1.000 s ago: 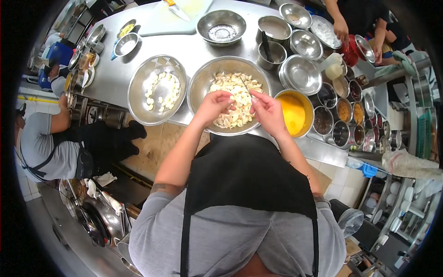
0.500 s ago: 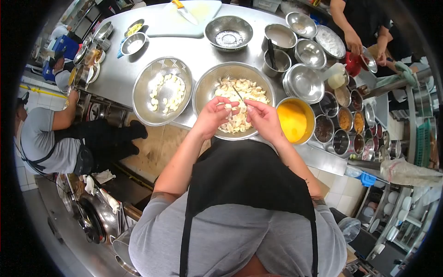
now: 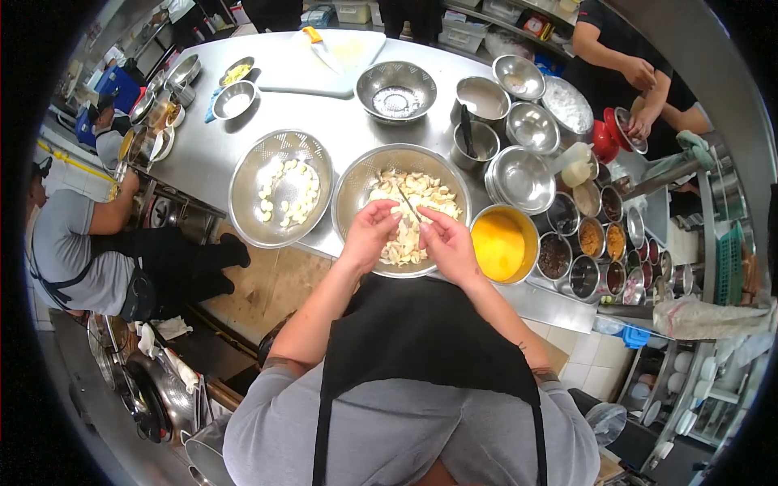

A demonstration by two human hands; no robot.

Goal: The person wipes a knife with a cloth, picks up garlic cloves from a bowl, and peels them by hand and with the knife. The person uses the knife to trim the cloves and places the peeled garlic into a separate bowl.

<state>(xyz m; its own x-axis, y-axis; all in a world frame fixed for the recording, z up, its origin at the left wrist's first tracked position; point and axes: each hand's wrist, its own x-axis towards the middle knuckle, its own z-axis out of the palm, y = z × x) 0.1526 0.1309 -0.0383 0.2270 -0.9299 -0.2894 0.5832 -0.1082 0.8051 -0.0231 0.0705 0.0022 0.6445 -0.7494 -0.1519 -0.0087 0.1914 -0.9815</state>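
Over a large perforated metal bowl [image 3: 347, 174] my two hands are close together. My left hand [image 3: 372, 235] is closed in a pinch on a small pale piece that looks like a garlic clove. My right hand [image 3: 447, 243] has its fingers wrapped round a small thin knife [image 3: 407, 201], whose dark blade points up and left. Pale unpeeled cloves [image 3: 415, 190] fill much of the bowl beneath. Just to the left, a second perforated bowl [image 3: 243, 174] holds smooth, peeled cloves [image 3: 298, 198].
A pot of yellow liquid [image 3: 497, 247] stands right of the bowl. Behind are a white cutting board [image 3: 284, 77] with an orange-handled knife [image 3: 322, 50] and stacked steel bowls [image 3: 523, 180]. Co-workers are at the left [image 3: 81, 235] and upper right [image 3: 624, 57].
The whole view has shifted, so the table and bowls appear lower in the frame. My hands remain over the bowl, and the co-worker's hands at the upper right have moved apart.
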